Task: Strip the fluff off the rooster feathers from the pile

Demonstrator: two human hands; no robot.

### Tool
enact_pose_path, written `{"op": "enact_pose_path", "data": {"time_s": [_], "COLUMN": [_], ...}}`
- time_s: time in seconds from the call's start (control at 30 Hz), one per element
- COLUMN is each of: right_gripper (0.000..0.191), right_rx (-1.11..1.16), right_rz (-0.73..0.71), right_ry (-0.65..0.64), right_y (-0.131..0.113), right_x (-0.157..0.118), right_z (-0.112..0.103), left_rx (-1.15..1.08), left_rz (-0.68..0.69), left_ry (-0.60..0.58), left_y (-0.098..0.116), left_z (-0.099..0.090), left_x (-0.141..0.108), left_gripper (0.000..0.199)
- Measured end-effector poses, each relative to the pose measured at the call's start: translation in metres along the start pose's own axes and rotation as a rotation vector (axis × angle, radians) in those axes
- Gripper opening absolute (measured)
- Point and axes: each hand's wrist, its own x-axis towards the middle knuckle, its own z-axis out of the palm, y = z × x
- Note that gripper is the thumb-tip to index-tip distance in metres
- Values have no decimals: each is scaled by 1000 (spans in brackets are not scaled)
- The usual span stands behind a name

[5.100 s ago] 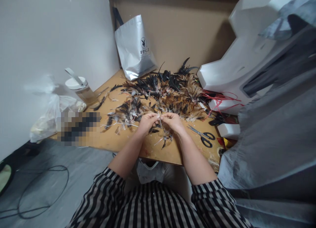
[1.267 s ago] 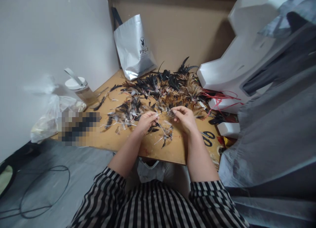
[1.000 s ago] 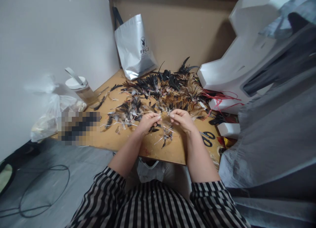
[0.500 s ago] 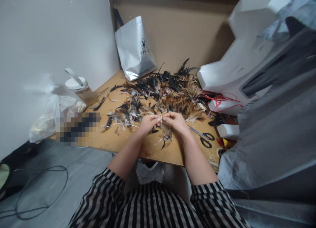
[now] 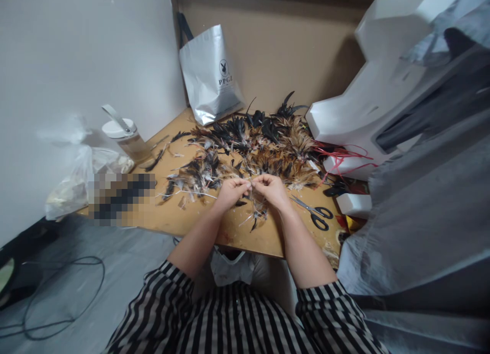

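My left hand (image 5: 233,193) and my right hand (image 5: 271,189) meet over the front middle of the table, their fingertips pinched together. Between them is a tiny pale piece that looks like a feather, mostly covered by the fingers. Just beyond my hands lies a row of brown feathers (image 5: 277,162), with black and grey feathers (image 5: 202,167) to the left. Loose feather scraps (image 5: 258,211) lie below my fingers. To the right of my right hand rest scissors (image 5: 314,211) with black handles, blades pointing toward my wrist.
Black feathers (image 5: 237,129) lie farther back, before a silver bag (image 5: 209,78). At left stand a lidded bottle (image 5: 128,139) and a plastic bag (image 5: 72,185). Red strings (image 5: 344,157) lie beside a large white foam piece (image 5: 344,116) at right. A grey cloth (image 5: 429,211) hangs there.
My fingertips have come closer together, and the pale piece that stood up between them is now mostly hidden. The things on the table have stayed in place.
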Motion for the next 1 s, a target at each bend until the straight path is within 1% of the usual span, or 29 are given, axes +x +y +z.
{"op": "enact_pose_path", "data": {"time_s": [0.2, 0.37, 0.63, 1.0], "right_gripper": [20, 19, 18, 20], "right_rx": [8, 5, -16, -12], "right_rz": [16, 21, 28, 27], "right_ry": [3, 6, 20, 10], "right_y": [2, 2, 3, 4], "right_x": [1, 1, 2, 2], "right_z": [1, 2, 2, 1], "left_rx": [46, 27, 29, 29], "left_rz": [11, 41, 25, 42], "left_ry": [32, 75, 120, 111], "left_y": [3, 4, 7, 7], "left_z": [1, 3, 5, 6], "left_x": [-2, -3, -3, -4], "left_gripper": [22, 19, 17, 15]}}
